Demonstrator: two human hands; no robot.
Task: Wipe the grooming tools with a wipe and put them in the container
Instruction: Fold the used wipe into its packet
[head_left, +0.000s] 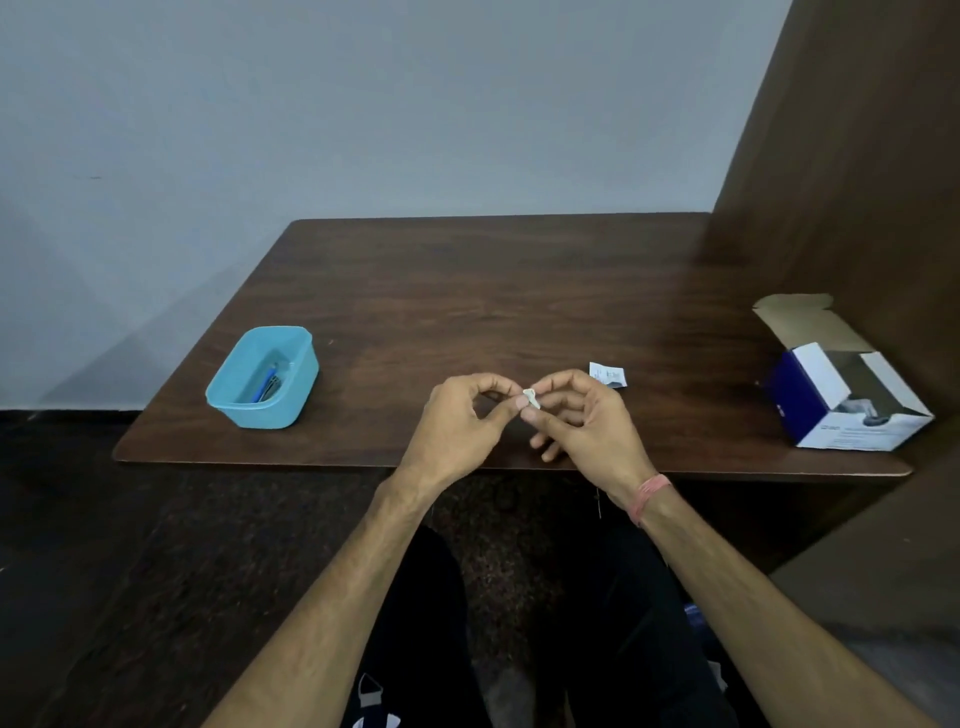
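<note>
Over the near middle of the brown table (467, 291), my left hand (460, 426) and my right hand (582, 421) meet at their fingertips. Both pinch a small crumpled white wipe (531, 399) between thumb and fingers. A light blue plastic container (244, 395) stands at the table's left. Inside it lie grooming tools (269, 384), one with a blue handle and some of metal. No tool is in either hand.
A small torn white sachet (608, 374) lies flat just behind my right hand. An open blue-and-white cardboard box (841, 395) stands at the table's right edge, beside a brown wooden panel (857, 156). A grey wall runs behind the table.
</note>
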